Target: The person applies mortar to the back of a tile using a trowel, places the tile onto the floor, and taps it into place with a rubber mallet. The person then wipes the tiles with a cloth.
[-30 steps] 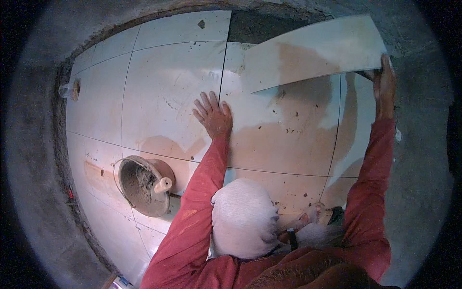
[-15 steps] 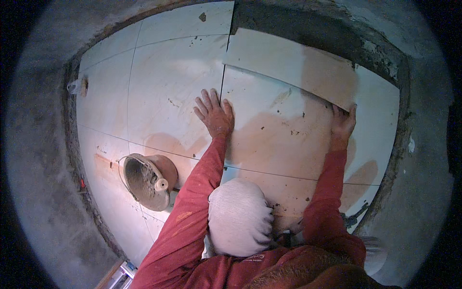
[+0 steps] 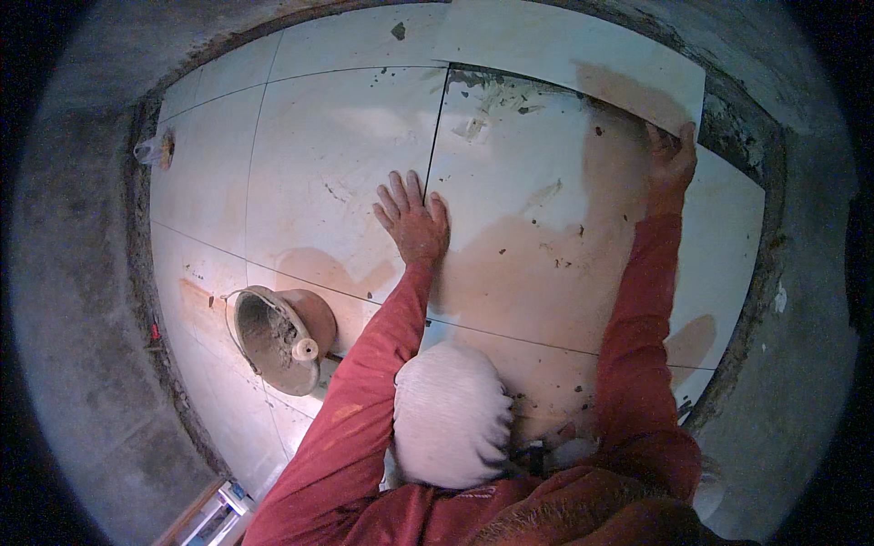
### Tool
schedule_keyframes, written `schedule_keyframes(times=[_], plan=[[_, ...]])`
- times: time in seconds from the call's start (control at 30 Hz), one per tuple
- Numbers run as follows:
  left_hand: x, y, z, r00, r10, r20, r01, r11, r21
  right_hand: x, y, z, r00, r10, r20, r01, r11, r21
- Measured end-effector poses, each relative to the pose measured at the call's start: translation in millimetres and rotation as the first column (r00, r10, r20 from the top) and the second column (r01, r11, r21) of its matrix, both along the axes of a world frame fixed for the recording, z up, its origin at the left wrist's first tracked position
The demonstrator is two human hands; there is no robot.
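My left hand (image 3: 417, 227) lies flat with its fingers spread on the pale floor tiles, at the joint between two of them. My right hand (image 3: 672, 171) reaches forward and grips the near edge of a long cut tile (image 3: 564, 56) close to its right end. That tile lies along the far wall, its left end against the neighbouring tile. Grey smears of mortar mark the large tile (image 3: 519, 182) just in front of it. What is under the cut tile is hidden.
A bucket (image 3: 314, 318) with grey mortar inside lies tipped on the tiles left of my left forearm. Dark bare floor (image 3: 728, 127) shows at the far right corner. Concrete walls (image 3: 73, 273) surround the floor. A small clear plastic bag (image 3: 146, 151) lies by the left wall.
My right hand has pushed the cut tile away from me toward the far wall. More of the large tile's far part shows now. My left hand has stayed nearly in place.
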State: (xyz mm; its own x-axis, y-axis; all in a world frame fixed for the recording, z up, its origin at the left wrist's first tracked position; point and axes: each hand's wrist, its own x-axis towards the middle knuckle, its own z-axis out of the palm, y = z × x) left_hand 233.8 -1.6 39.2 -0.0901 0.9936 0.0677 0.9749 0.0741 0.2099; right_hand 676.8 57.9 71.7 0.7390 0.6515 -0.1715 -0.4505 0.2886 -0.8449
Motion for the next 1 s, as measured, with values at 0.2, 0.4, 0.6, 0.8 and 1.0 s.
schedule_keyframes(times=[0.2, 0.4, 0.6, 0.8, 1.0], plan=[[0, 0, -1, 1.0, 0.002, -0.009, -0.002, 1.0, -0.013, 45, 23, -8, 0.984, 0.004, -0.179, 0.002, 0.999, 0.034], [-1, 1, -1, 1.0, 0.004, 0.005, -0.003, 0.999, -0.033, 62, 18, -47, 0.99, 0.057, 0.126, -0.052, 0.998, -0.045], [0, 2, 1, 1.0, 0.004, 0.021, -0.003, 0.999, -0.044, 85, 14, -47, 0.348, 0.314, 0.883, 0.031, 0.938, -0.345], [3, 3, 3, 1.0, 0.001, 0.019, -0.001, 1.0, -0.016, 108, 22, -32, 0.405, 0.645, 0.648, -0.112, 0.739, -0.665], [3, 5, 3, 1.0, 0.004, 0.001, -0.004, 1.0, -0.017, 127, 16, -61, 0.373, 0.7, 0.609, -0.134, 0.69, -0.711]])
